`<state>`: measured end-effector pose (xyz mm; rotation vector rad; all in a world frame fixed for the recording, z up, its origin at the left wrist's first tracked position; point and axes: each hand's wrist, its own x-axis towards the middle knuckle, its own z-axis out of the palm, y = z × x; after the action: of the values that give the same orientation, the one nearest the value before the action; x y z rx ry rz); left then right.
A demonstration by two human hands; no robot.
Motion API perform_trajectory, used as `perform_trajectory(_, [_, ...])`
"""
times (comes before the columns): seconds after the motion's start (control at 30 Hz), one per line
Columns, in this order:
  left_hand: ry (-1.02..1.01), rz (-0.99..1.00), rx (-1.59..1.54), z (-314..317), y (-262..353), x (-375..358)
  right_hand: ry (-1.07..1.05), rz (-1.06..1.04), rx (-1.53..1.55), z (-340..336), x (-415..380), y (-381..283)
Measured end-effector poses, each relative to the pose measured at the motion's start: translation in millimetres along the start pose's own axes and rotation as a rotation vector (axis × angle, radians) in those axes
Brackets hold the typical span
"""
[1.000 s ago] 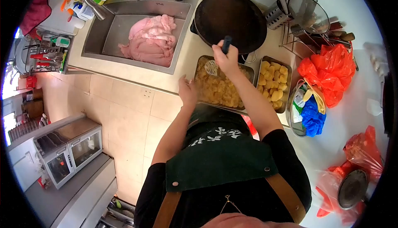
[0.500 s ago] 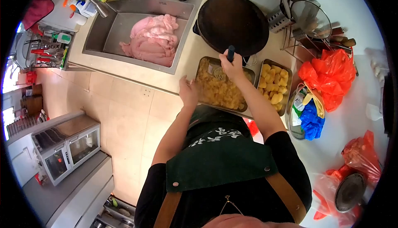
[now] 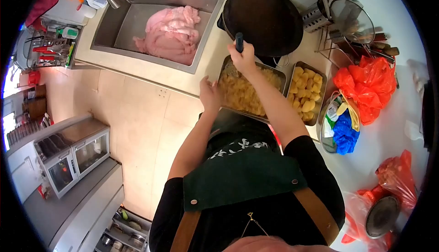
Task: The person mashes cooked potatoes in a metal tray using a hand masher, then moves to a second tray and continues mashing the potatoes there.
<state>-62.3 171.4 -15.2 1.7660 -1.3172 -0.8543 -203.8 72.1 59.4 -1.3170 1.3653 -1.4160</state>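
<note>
My right hand [image 3: 242, 59] is closed around the black upright handle of a potato masher [image 3: 239, 41]. The masher's metal head, partly hidden by that hand, is pressed into the yellow mashed potato [image 3: 247, 94] near the far left corner of a rectangular metal tray [image 3: 284, 83]. At this tray's left side is my left hand [image 3: 210, 94], its fingers loosely bent and apart, right beside the rim. To the right stands a second metal tray [image 3: 324, 87], filled with peeled yellow potato pieces [image 3: 304, 89].
A sink [image 3: 125, 25] on the left holds a large pink piece of raw meat [image 3: 171, 34]. A big dark wok [image 3: 263, 21] stands behind the trays. On the right are a utensil rack [image 3: 320, 23], a red plastic bag [image 3: 366, 87] and a bin with a blue bag [image 3: 345, 133].
My right hand has moved the masher leftward and away from me within the tray, towards its far left corner. My left hand stays by the tray's left side. The view has shifted slightly.
</note>
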Motion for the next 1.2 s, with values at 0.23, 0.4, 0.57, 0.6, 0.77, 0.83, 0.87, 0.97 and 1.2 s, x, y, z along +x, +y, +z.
perform_trajectory(0.23, [-0.019,0.039,0.014,-0.4,-0.9,0.6,-0.140,0.096,0.059,-29.9,-6.6,-22.4])
perform_trajectory(0.4, [-0.026,0.056,0.005,-0.4,-2.8,2.2,-0.146,0.017,0.029,-0.2,-23.5,-37.2])
perform_trajectory(0.57, [-0.033,0.032,-0.015,-1.6,-6.1,-0.4,-0.180,0.022,-0.031,8.1,-26.8,-7.3])
perform_trajectory(0.6, [-0.031,0.038,-0.006,-1.6,-7.1,-0.7,-0.176,0.020,-0.040,6.3,-26.1,-7.4])
perform_trajectory(0.77, [-0.021,0.055,-0.008,0.7,-5.5,2.3,-0.183,0.169,0.035,-13.1,-19.7,-13.0])
perform_trajectory(0.83, [-0.031,0.035,-0.022,-0.7,-2.3,0.2,-0.174,0.153,0.097,-15.0,-23.2,-29.3])
perform_trajectory(0.87, [-0.024,0.036,-0.003,-2.3,-2.6,-3.1,-0.210,0.173,0.065,-13.9,-25.4,-36.8])
perform_trajectory(0.97, [0.005,0.063,0.023,-1.0,-0.2,2.2,-0.220,0.149,0.097,8.0,-28.1,-47.3])
perform_trajectory(1.2, [0.007,0.054,-0.033,-1.4,-2.7,0.1,-0.225,-0.023,-0.023,18.8,-29.8,-11.4])
